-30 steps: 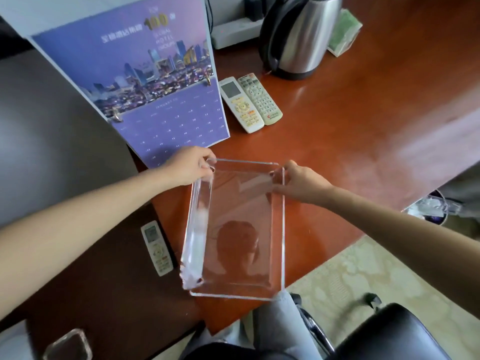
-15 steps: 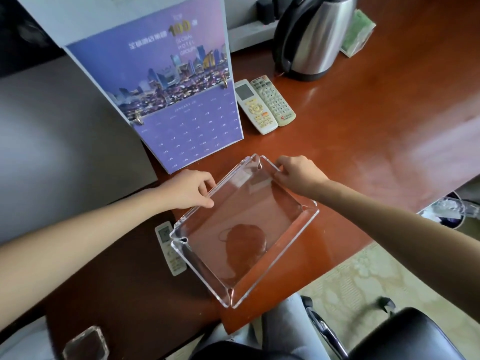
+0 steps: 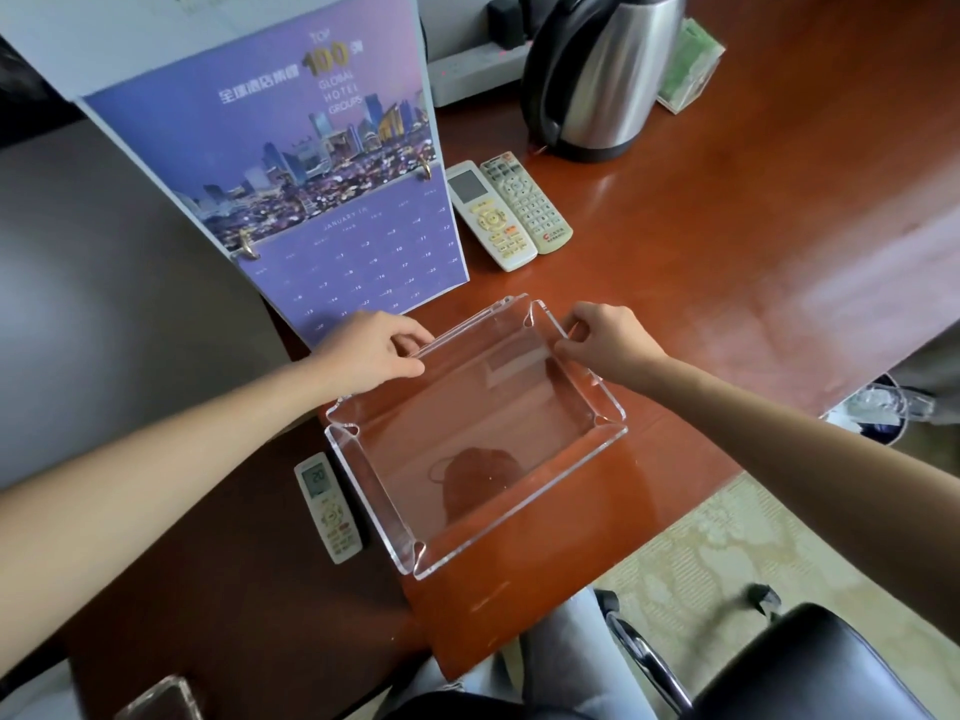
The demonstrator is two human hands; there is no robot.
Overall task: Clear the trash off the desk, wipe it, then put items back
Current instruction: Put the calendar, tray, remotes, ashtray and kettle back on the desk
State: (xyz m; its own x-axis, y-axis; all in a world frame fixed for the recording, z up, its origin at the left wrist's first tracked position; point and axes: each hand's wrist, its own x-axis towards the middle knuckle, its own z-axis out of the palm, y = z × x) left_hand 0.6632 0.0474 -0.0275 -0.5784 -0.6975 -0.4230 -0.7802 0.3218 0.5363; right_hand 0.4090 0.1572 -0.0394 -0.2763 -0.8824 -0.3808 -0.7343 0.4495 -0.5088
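turned flatter than a second ago, when it was held steeply on edge, the clear tray [image 3: 519,504] is now seen almost level and set cornerwise on the red-brown desk [image 3: 727,252], just in front of the foot of the purple calendar [image 3: 311,200]; whether its base is fully set down cannot be told. its far corner is pointed towards the calendar's lower right corner, and nothing is held in it, only reflections being seen in its floor. the far-left wall is pinched between the thumb and curled fingers of the left hand [image 3: 363,356], which is laid over the calendar's bottom edge. the far-right wall is gripped by the right hand [image 3: 608,337], its fingers curled over the rim, further from the calendar than the left. two remotes are laid side by side and touching just right of the calendar's lower right corner, a white remote [image 3: 491,215] next to the calendar and a beige remote [image 3: 527,202] beyond it. a steel kettle [image 3: 602,75] is stood further right of the calendar, towards the back, with a grey power strip [image 3: 467,70] between the two and a green box [image 3: 688,65] past it. a third remote [image 3: 328,506] is laid in front of the calendar, nearer the person, just beside the tray's near-left wall. a black chair [image 3: 810,667] is seen well apart from the calendar, off the desk's near edge.
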